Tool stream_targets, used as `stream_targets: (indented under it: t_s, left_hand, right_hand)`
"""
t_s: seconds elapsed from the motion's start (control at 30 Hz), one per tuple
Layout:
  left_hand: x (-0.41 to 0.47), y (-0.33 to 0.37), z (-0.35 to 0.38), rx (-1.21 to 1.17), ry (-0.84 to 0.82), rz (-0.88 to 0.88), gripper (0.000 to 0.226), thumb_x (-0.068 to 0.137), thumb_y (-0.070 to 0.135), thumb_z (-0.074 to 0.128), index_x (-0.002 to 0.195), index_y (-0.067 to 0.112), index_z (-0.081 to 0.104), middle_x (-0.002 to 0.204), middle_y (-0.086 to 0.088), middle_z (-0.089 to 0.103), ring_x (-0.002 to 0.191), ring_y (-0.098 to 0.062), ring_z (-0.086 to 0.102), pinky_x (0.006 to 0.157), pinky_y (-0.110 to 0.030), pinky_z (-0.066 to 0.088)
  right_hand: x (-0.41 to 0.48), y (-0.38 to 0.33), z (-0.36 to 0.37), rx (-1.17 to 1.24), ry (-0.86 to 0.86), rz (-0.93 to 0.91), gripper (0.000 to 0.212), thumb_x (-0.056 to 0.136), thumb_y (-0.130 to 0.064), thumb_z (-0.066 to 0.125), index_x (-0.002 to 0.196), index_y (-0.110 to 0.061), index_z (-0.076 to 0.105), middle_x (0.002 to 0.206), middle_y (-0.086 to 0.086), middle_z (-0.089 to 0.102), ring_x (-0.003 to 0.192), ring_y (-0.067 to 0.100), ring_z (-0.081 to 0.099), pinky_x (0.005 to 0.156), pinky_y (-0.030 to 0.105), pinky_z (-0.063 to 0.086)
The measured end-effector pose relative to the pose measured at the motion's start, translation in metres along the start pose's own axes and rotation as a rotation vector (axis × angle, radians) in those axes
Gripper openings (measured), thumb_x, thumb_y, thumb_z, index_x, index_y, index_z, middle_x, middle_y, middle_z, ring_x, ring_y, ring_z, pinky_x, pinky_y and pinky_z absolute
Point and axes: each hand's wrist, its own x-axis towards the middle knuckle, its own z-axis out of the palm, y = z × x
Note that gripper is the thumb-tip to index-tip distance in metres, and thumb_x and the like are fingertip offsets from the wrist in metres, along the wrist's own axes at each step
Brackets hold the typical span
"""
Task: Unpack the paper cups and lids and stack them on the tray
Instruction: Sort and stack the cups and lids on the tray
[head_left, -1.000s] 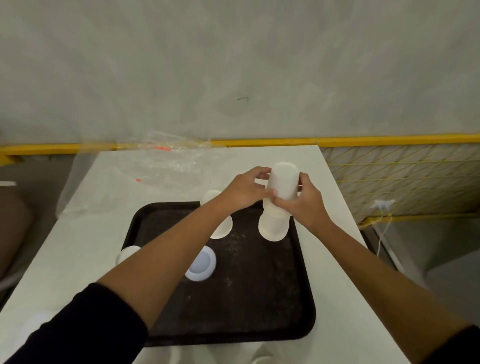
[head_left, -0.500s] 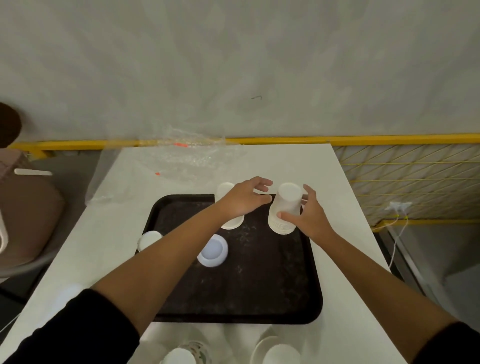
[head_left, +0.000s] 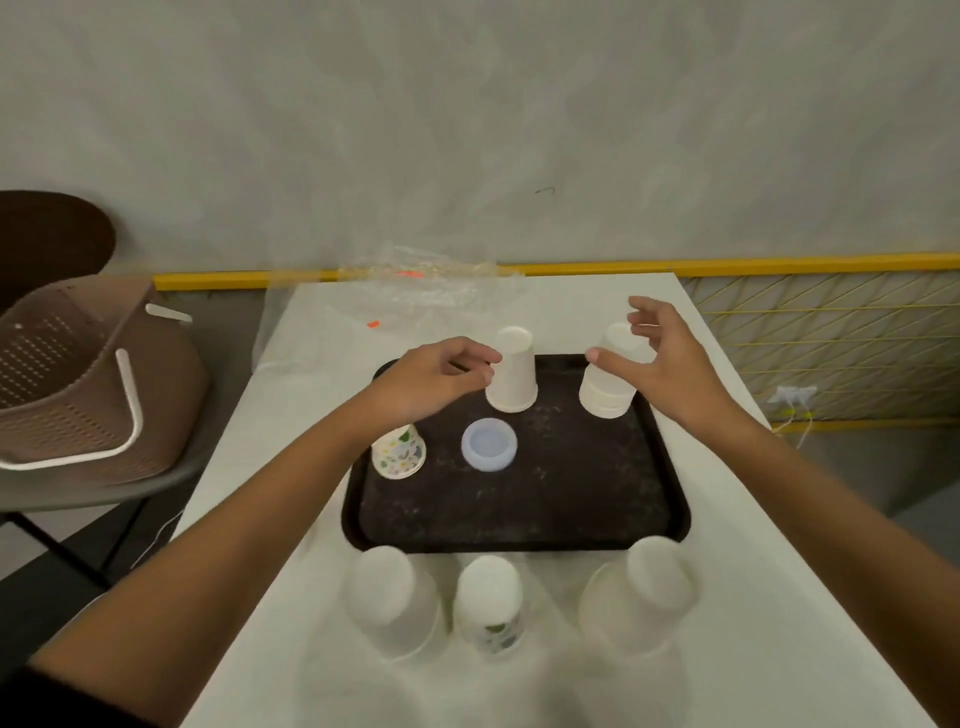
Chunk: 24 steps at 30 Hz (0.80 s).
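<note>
Task looked partly done: cup stack (head_left: 608, 387) far right, single cup (head_left: 511, 374), patterned cup (head_left: 399, 451), lid (head_left: 489, 445) stood on tray (head_left: 519, 525). Three wrapped stacks (head_left: 491, 605) waited near, off tray. Left hand (head_left: 431, 374) loosely curled, empty; right hand (head_left: 660, 358) spread, held nothing.

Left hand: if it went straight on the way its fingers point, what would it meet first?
The upside-down white cup on the tray, just beyond the left hand and its fingertips. Depth is unclear, so they may already touch it.
</note>
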Motion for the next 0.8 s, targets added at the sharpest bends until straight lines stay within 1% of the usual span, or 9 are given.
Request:
stream_targets:
  t_s: [0.1, 0.17, 0.23, 0.33, 0.4, 0.47, 0.57, 0.7, 0.8]
  left_hand:
    - [-0.042, -0.021, -0.019, -0.038, 0.004, 0.015, 0.017, 0.09, 0.026, 0.057, 0.102, 0.037, 0.06, 0.111, 0.008, 0.065, 0.104, -0.008, 0.059, 0.087, -0.018, 0.044]
    - [-0.069, -0.038, -0.029, -0.048, 0.01, 0.016, 0.015, 0.09, 0.028, 0.057, 0.098, 0.041, 0.06, 0.11, 0.012, 0.064, 0.102, -0.004, 0.058, 0.082, -0.015, 0.042]
    - [-0.092, -0.057, -0.036, -0.061, 0.002, 0.011, 0.014, 0.089, 0.032, 0.058, 0.096, 0.044, 0.061, 0.11, 0.015, 0.064, 0.102, -0.002, 0.058, 0.085, -0.017, 0.044]
    - [-0.117, -0.081, -0.04, -0.108, -0.049, 0.005, 0.015, 0.085, 0.033, 0.062, 0.097, 0.042, 0.065, 0.108, 0.014, 0.067, 0.103, -0.002, 0.06, 0.095, -0.023, 0.044]
    - [-0.128, -0.095, -0.042, -0.134, -0.107, -0.004, 0.02, 0.083, 0.03, 0.065, 0.102, 0.037, 0.064, 0.109, 0.012, 0.067, 0.104, 0.0, 0.06, 0.097, -0.023, 0.044]
    - [-0.137, -0.106, -0.042, -0.153, -0.163, -0.002, 0.029, 0.08, 0.029, 0.069, 0.108, 0.035, 0.062, 0.113, 0.017, 0.064, 0.107, 0.004, 0.057, 0.098, -0.02, 0.042]
    - [-0.143, -0.117, -0.036, -0.166, -0.23, 0.026, 0.041, 0.076, 0.028, 0.073, 0.113, 0.039, 0.058, 0.119, 0.022, 0.06, 0.111, 0.008, 0.053, 0.095, -0.015, 0.039]
    - [-0.146, -0.123, -0.028, -0.21, -0.242, 0.059, 0.044, 0.076, 0.025, 0.073, 0.113, 0.04, 0.056, 0.122, 0.021, 0.058, 0.113, 0.004, 0.053, 0.098, -0.017, 0.04]
    - [-0.147, -0.125, -0.028, -0.233, -0.233, 0.055, 0.042, 0.077, 0.024, 0.073, 0.114, 0.038, 0.056, 0.121, 0.021, 0.058, 0.112, 0.004, 0.054, 0.097, -0.017, 0.041]
  right_hand:
    - [-0.032, -0.027, 0.018, -0.004, -0.024, -0.026, 0.065, 0.078, -0.026, 0.072, 0.134, -0.019, 0.04, 0.135, 0.003, 0.047, 0.124, 0.016, 0.046, 0.101, 0.024, 0.032]
    - [-0.052, -0.043, 0.032, -0.012, -0.07, -0.032, 0.058, 0.081, -0.022, 0.069, 0.132, -0.019, 0.043, 0.133, 0.001, 0.049, 0.122, 0.014, 0.047, 0.102, 0.023, 0.032]
    - [-0.071, -0.056, 0.046, -0.011, -0.115, -0.025, 0.054, 0.082, -0.016, 0.067, 0.13, -0.019, 0.044, 0.131, 0.0, 0.05, 0.12, 0.012, 0.047, 0.102, 0.021, 0.032]
    - [-0.1, -0.07, 0.064, 0.009, -0.2, -0.024, 0.051, 0.082, -0.009, 0.066, 0.128, -0.018, 0.045, 0.126, -0.003, 0.051, 0.114, 0.004, 0.046, 0.098, 0.01, 0.031]
    - [-0.122, -0.075, 0.077, 0.028, -0.263, -0.016, 0.054, 0.08, -0.007, 0.068, 0.127, -0.019, 0.046, 0.125, -0.004, 0.052, 0.115, 0.004, 0.048, 0.101, 0.013, 0.034]
    - [-0.147, -0.077, 0.09, 0.046, -0.315, 0.014, 0.059, 0.077, -0.006, 0.071, 0.128, -0.019, 0.045, 0.124, -0.002, 0.053, 0.116, 0.005, 0.05, 0.104, 0.018, 0.036]
    - [-0.176, -0.076, 0.111, 0.002, -0.363, 0.06, 0.069, 0.074, -0.009, 0.075, 0.133, -0.017, 0.04, 0.126, -0.001, 0.051, 0.115, 0.007, 0.05, 0.099, 0.013, 0.037]
    - [-0.194, -0.069, 0.142, -0.032, -0.332, 0.14, 0.082, 0.072, -0.015, 0.077, 0.139, -0.017, 0.031, 0.131, 0.0, 0.049, 0.11, 0.005, 0.047, 0.095, 0.015, 0.036]
    - [-0.198, -0.064, 0.163, -0.061, -0.267, 0.165, 0.082, 0.072, -0.019, 0.078, 0.139, -0.017, 0.032, 0.136, -0.001, 0.046, 0.118, 0.011, 0.046, 0.099, 0.022, 0.036]
